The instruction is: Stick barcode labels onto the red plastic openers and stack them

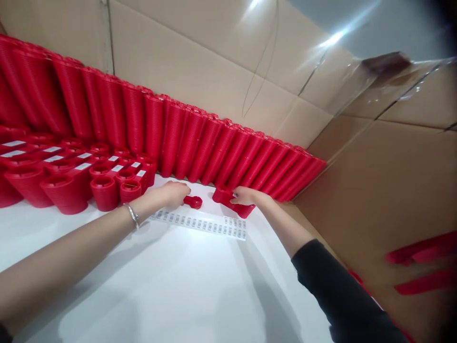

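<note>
My left hand, with a silver bangle at the wrist, has its fingers closed at the near end of a small red part on the white table. To the right, my right hand grips a larger red plastic piece with a round end and a second end nearer me. Just in front of both hands lies a strip of printed labels. The undersides of my fingers are hidden.
Red ribbed stacks lean in a long row against cardboard boxes behind the table. At the left stand red double-cup pieces, several with white labels. More cardboard rises at the right.
</note>
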